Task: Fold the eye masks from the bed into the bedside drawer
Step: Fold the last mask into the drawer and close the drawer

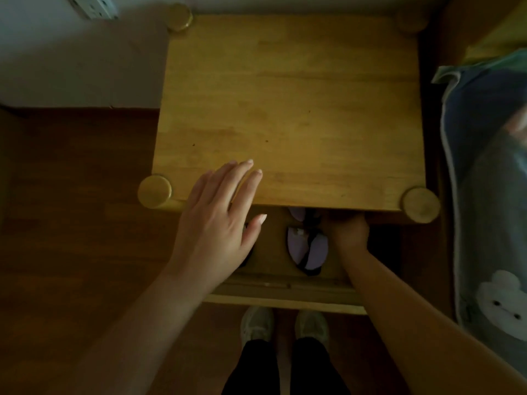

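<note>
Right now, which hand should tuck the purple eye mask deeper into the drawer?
Probably the right hand: it is already inside the drawer beside the purple eye mask. The left hand hovers open above.

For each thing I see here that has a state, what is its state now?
Wooden bedside drawer: pulled open.
Folded lilac eye mask with black edge: lying inside the drawer.
Left hand: open, fingers spread, above the drawer's left side.
Right hand: reaching into the drawer, fingers hidden under the tabletop.

The table [299, 109] is pale, smooth wood with a soft satin sheen, and so is the drawer [285, 293] below it. The eye masks [306, 249] look like matt lilac cloth edged black. At right, the bed [490, 223] carries soft printed fabric. The floor [71, 209] is dark, dull wood.
</note>
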